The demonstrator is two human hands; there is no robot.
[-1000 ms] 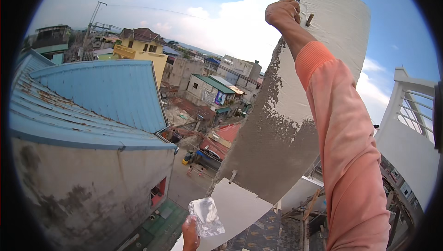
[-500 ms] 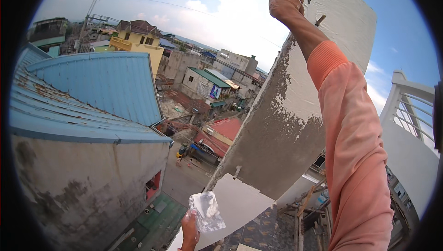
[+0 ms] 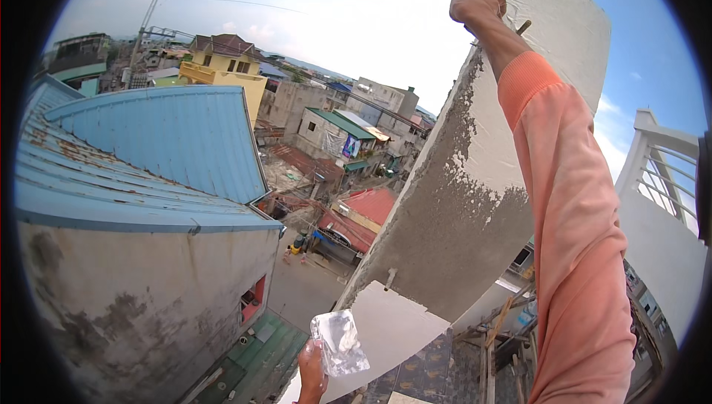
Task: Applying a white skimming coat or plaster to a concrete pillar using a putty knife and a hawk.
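Observation:
My left hand [image 3: 312, 370], low in view, grips the edge of a flat, shiny putty plate [image 3: 340, 343] smeared with white paste. High up, my right hand [image 3: 478, 9] is closed in a fist at the left edge of a tall wall [image 3: 437, 255]. What its fingers hold, if anything, is hidden. The wall's upper part bears a rough white coat [image 3: 556, 55]; its middle is bare grey mortar, and a smooth white patch [image 3: 393, 326] lies below. A short brown peg [image 3: 523, 28] sticks out beside my right wrist, and a small pale stub [image 3: 390, 278] protrudes lower down.
A blue metal roof [image 3: 163, 140] over a stained wall [image 3: 141, 278] stands at left. The street [image 3: 304, 285] lies far below, past the wall's left edge. Wooden scaffold poles [image 3: 493, 345] are at the lower right, with a white railing [image 3: 667, 174] beyond.
The view has shifted a little, so the wall and both hands sit slightly further right and lower. My right hand remains closed at the wall's edge; my left keeps hold of the plate.

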